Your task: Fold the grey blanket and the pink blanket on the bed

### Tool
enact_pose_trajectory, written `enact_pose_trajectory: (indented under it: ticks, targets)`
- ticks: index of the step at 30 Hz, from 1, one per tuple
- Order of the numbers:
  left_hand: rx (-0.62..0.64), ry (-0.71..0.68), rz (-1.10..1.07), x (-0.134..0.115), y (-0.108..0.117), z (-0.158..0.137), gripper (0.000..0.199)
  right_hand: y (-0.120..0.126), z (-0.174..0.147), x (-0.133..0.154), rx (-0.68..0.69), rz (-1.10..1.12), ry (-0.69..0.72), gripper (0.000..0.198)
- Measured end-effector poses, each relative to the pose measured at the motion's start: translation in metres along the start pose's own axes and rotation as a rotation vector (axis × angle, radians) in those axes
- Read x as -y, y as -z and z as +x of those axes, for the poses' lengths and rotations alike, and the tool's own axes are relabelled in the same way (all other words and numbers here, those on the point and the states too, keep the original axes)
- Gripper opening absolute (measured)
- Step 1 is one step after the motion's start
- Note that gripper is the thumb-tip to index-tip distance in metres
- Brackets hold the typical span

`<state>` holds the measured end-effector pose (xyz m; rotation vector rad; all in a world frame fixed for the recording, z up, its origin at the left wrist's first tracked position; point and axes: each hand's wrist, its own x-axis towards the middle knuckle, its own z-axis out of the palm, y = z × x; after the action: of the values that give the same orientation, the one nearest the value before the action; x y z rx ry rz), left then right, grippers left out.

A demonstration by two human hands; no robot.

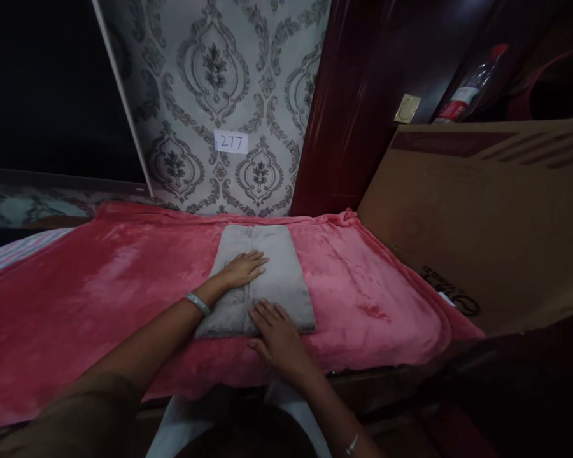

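Note:
A grey plush cloth, folded into a flat rectangle with a seam or fold line down its length, lies on a pink fleece blanket. My left hand rests flat on the upper middle of the cloth, its fingers stretched out to the right. On the near edge lies my right hand, palm down with the fingers extended and pointing away from me. Neither hand grips anything. What kind of item the folded cloth is, I cannot tell.
A large cardboard box stands along the right side, with a red-capped plastic bottle behind its top edge. A dark screen is at the left. On the patterned wall hangs a paper label reading 277.

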<state>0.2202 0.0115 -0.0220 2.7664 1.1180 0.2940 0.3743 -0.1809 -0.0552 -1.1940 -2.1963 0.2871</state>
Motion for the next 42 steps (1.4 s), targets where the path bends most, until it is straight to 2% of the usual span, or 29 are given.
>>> enact_pose_trajectory:
  ticks: [3, 5, 6, 7, 9, 11, 14, 18, 21, 24, 29, 33, 42]
  targets:
    - [-0.07, -0.049, 0.002, 0.017, 0.004, -0.025, 0.057, 0.026, -0.024, -0.034, -0.228, 0.101, 0.071, 0.038]
    - [-0.151, -0.051, 0.013, 0.034, 0.008, -0.049, 0.056, 0.048, -0.037, -0.065, -0.425, 0.024, 0.019, 0.039]
    - [-0.192, -0.047, 0.025, 0.043, 0.009, -0.062, 0.055, 0.058, -0.042, -0.081, -0.475, -0.038, -0.013, 0.04]
    - [-0.224, -0.042, 0.041, 0.053, 0.01, -0.075, 0.054, 0.066, -0.045, -0.096, -0.49, -0.101, -0.035, 0.042]
    - [-0.251, -0.031, 0.092, 0.07, 0.011, -0.101, 0.052, 0.075, -0.046, -0.121, -0.436, -0.202, -0.048, 0.049]
    - [-0.236, -0.028, 0.154, 0.081, 0.01, -0.122, 0.053, 0.074, -0.041, -0.137, -0.34, -0.263, -0.034, 0.056]
    - [-0.183, -0.088, 0.243, 0.083, 0.008, -0.141, 0.054, 0.063, -0.025, -0.146, -0.235, -0.301, -0.003, 0.061]
    - [-0.124, -0.265, 0.305, 0.069, 0.01, -0.141, 0.059, 0.053, -0.005, -0.144, -0.142, -0.299, 0.062, 0.061]
    - [-0.12, -0.331, 0.303, 0.059, 0.014, -0.133, 0.061, 0.054, 0.003, -0.143, -0.101, -0.296, 0.093, 0.062]
    - [-0.163, -0.327, 0.278, 0.058, 0.014, -0.127, 0.06, 0.056, 0.005, -0.143, -0.076, -0.291, 0.1, 0.064]
    - [-0.22, -0.341, 0.254, 0.072, 0.002, -0.116, 0.062, 0.061, 0.008, -0.144, -0.067, -0.287, 0.135, 0.065]
    - [-0.245, -0.294, 0.234, 0.08, -0.002, -0.11, 0.063, 0.062, 0.013, -0.147, -0.077, -0.268, 0.169, 0.072]
    - [-0.322, -0.28, 0.206, 0.069, -0.007, -0.117, 0.057, 0.046, 0.007, -0.156, -0.108, -0.25, 0.086, 0.07]
